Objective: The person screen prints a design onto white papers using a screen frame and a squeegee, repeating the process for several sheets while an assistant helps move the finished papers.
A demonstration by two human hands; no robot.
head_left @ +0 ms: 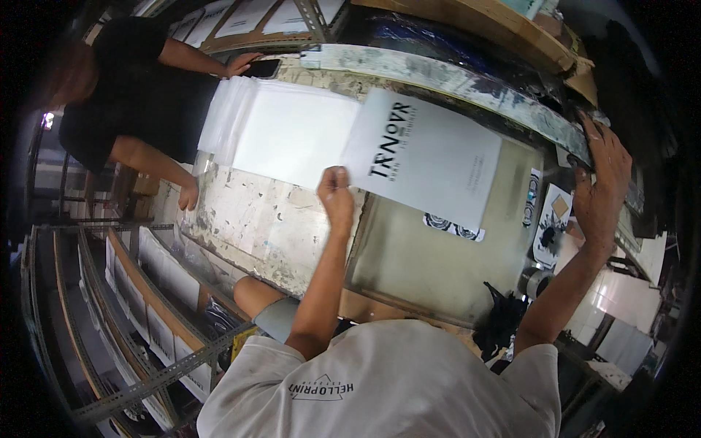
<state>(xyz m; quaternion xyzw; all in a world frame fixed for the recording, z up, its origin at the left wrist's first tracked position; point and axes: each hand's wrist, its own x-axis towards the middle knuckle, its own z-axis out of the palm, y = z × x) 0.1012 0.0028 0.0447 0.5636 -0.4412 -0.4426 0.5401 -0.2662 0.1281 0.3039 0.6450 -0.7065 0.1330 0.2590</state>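
Note:
My left hand (pixel 336 193) is closed, pinching the near left corner of a white sheet (pixel 438 157) with black printing. The sheet looks thin and slightly see-through, perhaps plastic; its left side is blurred. It lies over a pale greenish board (pixel 416 266), partly covering a strip with dark round patterns (pixel 454 228). To its left, a stack of blank white sheets (pixel 292 131) rests on the worn table. My right hand (pixel 602 164) grips the right end of a long, paint-smeared frame (pixel 453 80), which stands tilted up along the far side.
Across the table's left end, another person (pixel 139 95) leans with both hands on it, near a dark phone (pixel 263 68). Metal racks (pixel 146 306) with sheet-laden boards stand at lower left. A black rag (pixel 500 317) hangs by the board's near right corner. Cardboard (pixel 482 25) lies at the back.

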